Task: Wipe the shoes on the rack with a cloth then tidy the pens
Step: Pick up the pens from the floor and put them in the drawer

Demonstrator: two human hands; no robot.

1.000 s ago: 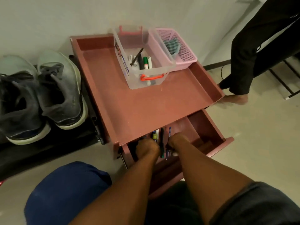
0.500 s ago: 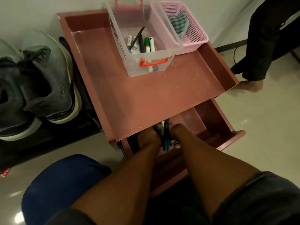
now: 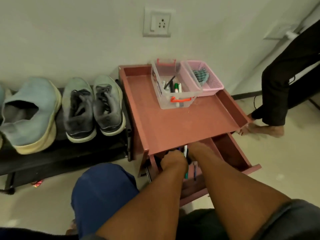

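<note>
Evidently we are past the wiping: shoes [image 3: 93,108] sit on the rack [image 3: 60,156], cloth [image 3: 200,76] in the basket [image 3: 214,85]. Both our left hand [image 3: 173,160] and right hand [image 3: 197,150] curl round pens [image 3: 185,151] in the drawer [image 3: 242,158]; we judge those not yet moved to the box [image 3: 174,101].

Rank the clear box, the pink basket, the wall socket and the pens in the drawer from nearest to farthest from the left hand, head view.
From the left hand:
1. Pens in the drawer, right at the hand.
2. Clear box, on the table beyond.
3. Pink basket, behind the box to its right.
4. Wall socket, up on the wall.
</note>
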